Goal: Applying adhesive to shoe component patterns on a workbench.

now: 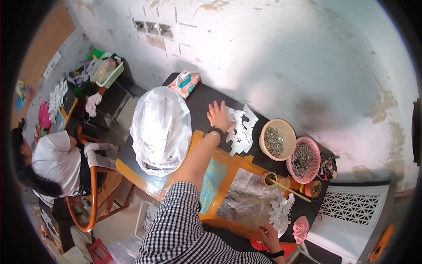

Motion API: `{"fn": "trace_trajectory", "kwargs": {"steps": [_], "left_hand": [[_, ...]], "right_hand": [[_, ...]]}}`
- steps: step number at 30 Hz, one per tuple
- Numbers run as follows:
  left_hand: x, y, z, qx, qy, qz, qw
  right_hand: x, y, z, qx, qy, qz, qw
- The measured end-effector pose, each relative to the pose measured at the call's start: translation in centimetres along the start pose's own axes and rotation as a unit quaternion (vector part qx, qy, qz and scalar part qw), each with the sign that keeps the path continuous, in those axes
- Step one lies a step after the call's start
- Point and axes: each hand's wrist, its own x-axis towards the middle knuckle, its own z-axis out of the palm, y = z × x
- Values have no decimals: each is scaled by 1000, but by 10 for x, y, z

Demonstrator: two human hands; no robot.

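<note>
My left hand reaches across the dark table, fingers spread and open. Its palm edge is at a pile of white cut-out pieces with scalloped edges and holes. Down at the near right edge of the table, my right hand has its fingers bent together in a pinch; anything between them is too small to make out. Just beyond it lies a second batch of white cut-out pieces. Left of my left arm stands a big, full, clear plastic bag.
Along the wall side stand a cream bowl and a pink basket, both holding small metal parts. A jar with a stick stands near a pink cloth. Another person sits at left; a white chair is at right.
</note>
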Motion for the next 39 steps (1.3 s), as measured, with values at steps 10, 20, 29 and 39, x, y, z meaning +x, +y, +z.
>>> {"fn": "trace_trajectory", "kwargs": {"steps": [10, 20, 29, 39], "left_hand": [[5, 23, 5, 12, -40, 63, 997], [-32, -18, -11, -136, -85, 4, 987], [-185, -28, -118, -51, 3, 164, 985], [-410, 88, -415, -423, -542, 621, 377]], "right_hand": [[-20, 5, 24, 48, -21, 107, 993], [-11, -2, 12, 21, -24, -3, 999], [-74, 2, -136, 264, -141, -241, 923], [-222, -32, -280, 239, -418, -698, 530]]}}
